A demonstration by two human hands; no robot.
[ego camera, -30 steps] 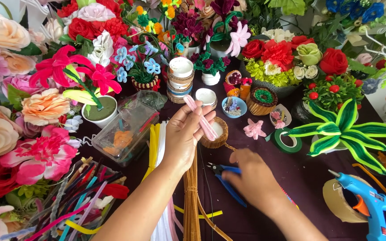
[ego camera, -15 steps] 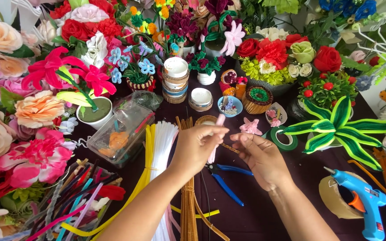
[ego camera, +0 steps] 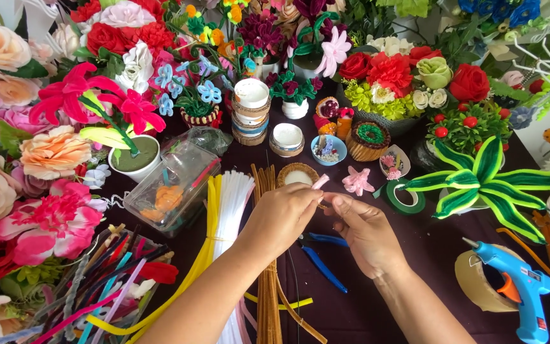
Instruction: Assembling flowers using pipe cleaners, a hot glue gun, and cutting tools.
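My left hand (ego camera: 281,216) and my right hand (ego camera: 364,230) meet over the dark tablecloth, both pinching a short pink pipe cleaner (ego camera: 320,182) whose tip sticks up between the fingers. Under the hands lie bundles of brown pipe cleaners (ego camera: 266,280), white pipe cleaners (ego camera: 233,210) and yellow pipe cleaners (ego camera: 208,242). Blue-handled pliers (ego camera: 323,267) lie on the cloth just below my hands. A small pink pipe-cleaner flower (ego camera: 356,181) rests to the right of my fingertips.
Craft flowers crowd the left and back edges. A clear plastic box (ego camera: 173,185) sits left, stacked tape rolls (ego camera: 251,111) behind, a green tape roll (ego camera: 405,197) and a green-yellow striped plant (ego camera: 479,181) right. A blue glue gun (ego camera: 517,286) lies by a tan tape roll (ego camera: 475,280).
My left hand came down from a raised position with the pink pipe cleaner. My right hand moved up off the pliers and joined it, so both now hold the piece.
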